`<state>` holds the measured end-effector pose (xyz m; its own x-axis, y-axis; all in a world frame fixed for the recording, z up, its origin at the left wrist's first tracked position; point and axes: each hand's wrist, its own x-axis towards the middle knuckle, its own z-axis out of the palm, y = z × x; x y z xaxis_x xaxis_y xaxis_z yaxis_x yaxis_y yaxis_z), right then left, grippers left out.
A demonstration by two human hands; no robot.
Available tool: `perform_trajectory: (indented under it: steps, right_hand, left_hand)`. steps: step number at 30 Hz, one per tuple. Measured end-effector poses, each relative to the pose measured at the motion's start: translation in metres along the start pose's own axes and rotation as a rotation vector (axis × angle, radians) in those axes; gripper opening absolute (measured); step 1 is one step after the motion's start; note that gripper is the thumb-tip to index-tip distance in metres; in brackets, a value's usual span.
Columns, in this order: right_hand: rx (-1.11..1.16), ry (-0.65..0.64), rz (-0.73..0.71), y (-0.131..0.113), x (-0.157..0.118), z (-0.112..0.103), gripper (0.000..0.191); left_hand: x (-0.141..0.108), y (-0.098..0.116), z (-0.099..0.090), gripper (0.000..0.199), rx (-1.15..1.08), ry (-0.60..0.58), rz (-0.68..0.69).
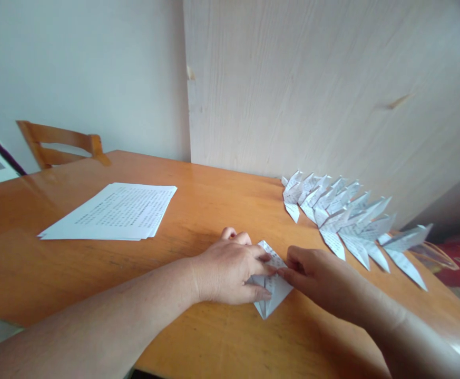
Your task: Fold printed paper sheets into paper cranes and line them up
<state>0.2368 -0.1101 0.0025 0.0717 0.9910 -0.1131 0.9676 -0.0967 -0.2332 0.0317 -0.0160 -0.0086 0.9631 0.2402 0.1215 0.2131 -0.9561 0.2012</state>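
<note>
A small sheet of printed paper, folded into a diamond (280,291), lies flat on the wooden table in front of me. My left hand (227,271) rests on it from the left, its fingers stretched out and apart, pressing on the paper and covering part of it. At the diamond's right corner is my right hand (319,276), with thumb and curled fingers pinched on the paper's edge. Its fingertips are close to the left hand's fingers.
A stack of printed sheets (113,213) lies on the table (214,195) to the left. Several folded paper figures (334,213) with pointed ends stand in rows at the right. A wooden chair (61,139) is at the far left; a pale panel (293,89) rises behind the table.
</note>
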Motion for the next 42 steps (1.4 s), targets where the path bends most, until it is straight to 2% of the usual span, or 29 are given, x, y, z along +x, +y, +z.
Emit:
perform_trajectory:
  steps: [5, 12, 21, 27, 37, 42]
  right_hand:
    - [-0.024, -0.014, 0.001, 0.002, 0.000, 0.001, 0.031]
    - [-0.083, 0.034, 0.043, 0.010, 0.002, -0.001, 0.029]
    - [0.042, -0.032, -0.044, 0.007, 0.001, -0.004, 0.027]
    - [0.072, -0.020, -0.026, 0.012, 0.003, -0.005, 0.026]
    - [0.121, 0.025, 0.000, 0.011, 0.004, -0.008, 0.021]
    - [0.177, -0.026, -0.044, 0.008, 0.003, -0.006, 0.022]
  left_hand:
    - [0.000, -0.001, 0.001, 0.037, 0.016, -0.009, 0.000]
    - [0.000, -0.002, 0.002, 0.039, 0.004, -0.007, 0.000]
    - [-0.002, 0.000, 0.002, 0.036, 0.007, 0.018, -0.008]
    - [-0.005, 0.005, -0.001, 0.035, 0.063, 0.048, -0.009]
    - [-0.015, 0.019, -0.011, 0.034, 0.201, 0.063, -0.129]
    - [-0.015, 0.021, -0.011, 0.035, 0.237, 0.065, -0.168]
